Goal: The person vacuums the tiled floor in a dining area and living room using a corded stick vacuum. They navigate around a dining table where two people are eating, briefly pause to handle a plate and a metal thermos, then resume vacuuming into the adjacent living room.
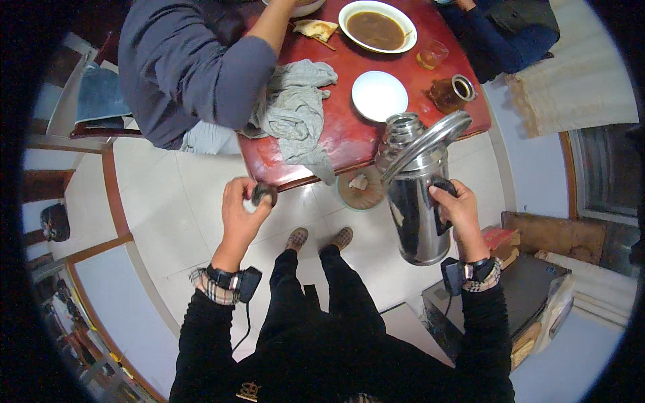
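Observation:
My right hand (456, 204) grips the dark side handle of a shiny metal vacuum flask (418, 216). The flask is held upright just off the near right edge of the red table (347, 143), its mouth uncovered and its curved metal top handle tilted to the right. Between the fingers of my left hand (242, 206) is a small dark round stopper or lid (264, 194), near the table's front left corner. A white plate (379, 95) lies on the table beyond the flask. Right of it, a brown glass teapot or jar (451, 93) with a metal rim lies close to the edge.
A grey cloth (297, 116) hangs over the front edge. Farther back are a bowl of brown soup (377, 30), flatbread (315, 29) and a glass (432, 54). A person in a dark sleeve (201, 75) sits left, another person (509, 40) right. A bin (360, 194) stands below the table.

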{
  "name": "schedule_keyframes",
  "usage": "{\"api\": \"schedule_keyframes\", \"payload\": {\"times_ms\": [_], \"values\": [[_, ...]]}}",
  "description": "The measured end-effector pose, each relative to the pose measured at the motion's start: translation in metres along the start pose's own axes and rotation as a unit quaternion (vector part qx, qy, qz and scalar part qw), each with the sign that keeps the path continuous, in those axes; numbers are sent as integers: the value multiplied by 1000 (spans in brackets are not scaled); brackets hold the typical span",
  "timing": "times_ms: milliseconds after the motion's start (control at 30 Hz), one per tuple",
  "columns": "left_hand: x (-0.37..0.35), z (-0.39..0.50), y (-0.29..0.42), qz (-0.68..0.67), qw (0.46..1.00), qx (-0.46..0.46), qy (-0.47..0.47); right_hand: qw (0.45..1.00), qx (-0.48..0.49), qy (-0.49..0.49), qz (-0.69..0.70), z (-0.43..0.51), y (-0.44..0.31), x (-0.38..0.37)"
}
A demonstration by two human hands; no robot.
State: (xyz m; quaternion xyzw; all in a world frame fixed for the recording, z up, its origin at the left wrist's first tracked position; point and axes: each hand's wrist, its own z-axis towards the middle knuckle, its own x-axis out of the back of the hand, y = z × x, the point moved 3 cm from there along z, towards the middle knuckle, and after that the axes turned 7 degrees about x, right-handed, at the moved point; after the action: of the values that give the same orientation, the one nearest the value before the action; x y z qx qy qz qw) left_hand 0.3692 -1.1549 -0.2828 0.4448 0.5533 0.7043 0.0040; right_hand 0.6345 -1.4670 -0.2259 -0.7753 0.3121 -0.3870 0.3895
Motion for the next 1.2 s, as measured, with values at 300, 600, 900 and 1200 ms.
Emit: {"api": "schedule_keyframes", "payload": {"times_ms": [300, 600, 900, 1200], "values": [[32, -65, -72, 62, 992, 113, 13, 992, -21, -36, -123, 25, -36, 12], [37, -73, -84, 53, 992, 115, 17, 990, -40, -74, -115, 37, -54, 20], [38, -79, -88, 72, 991, 116, 12, 984, -42, -94, -148, 40, -65, 23], [36, -88, -91, 71, 989, 129, 3, 976, -43, -114, -179, 43, -72, 21]]}}
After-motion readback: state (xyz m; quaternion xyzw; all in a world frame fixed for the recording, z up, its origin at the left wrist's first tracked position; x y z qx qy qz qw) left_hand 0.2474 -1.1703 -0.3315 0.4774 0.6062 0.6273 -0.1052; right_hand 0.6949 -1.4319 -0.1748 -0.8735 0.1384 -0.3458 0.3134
